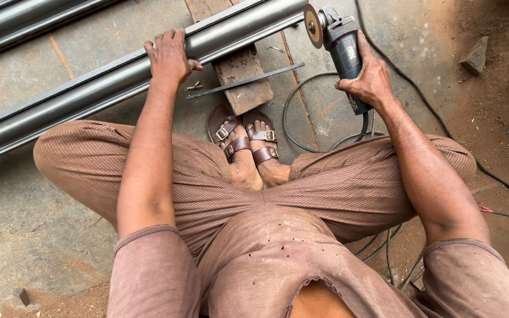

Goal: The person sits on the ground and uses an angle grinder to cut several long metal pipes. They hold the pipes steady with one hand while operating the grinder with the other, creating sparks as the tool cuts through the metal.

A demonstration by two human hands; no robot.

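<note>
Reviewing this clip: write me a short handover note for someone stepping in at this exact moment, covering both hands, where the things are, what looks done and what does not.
Left hand: pressed flat on top of the long steel pipe, gripping nothing else.
Right hand: closed around the body of the angle grinder, disc up at the pipe's end.
Layout: the pipe lies across a wooden block on the concrete floor; a thin flat metal strip lies on the block; the grinder's cable loops by the sandalled feet.
Done: cannot tell; no fresh cut or ground patch is visible.
Left: whether disc and pipe end touch is unclear; no sparks show.
</note>
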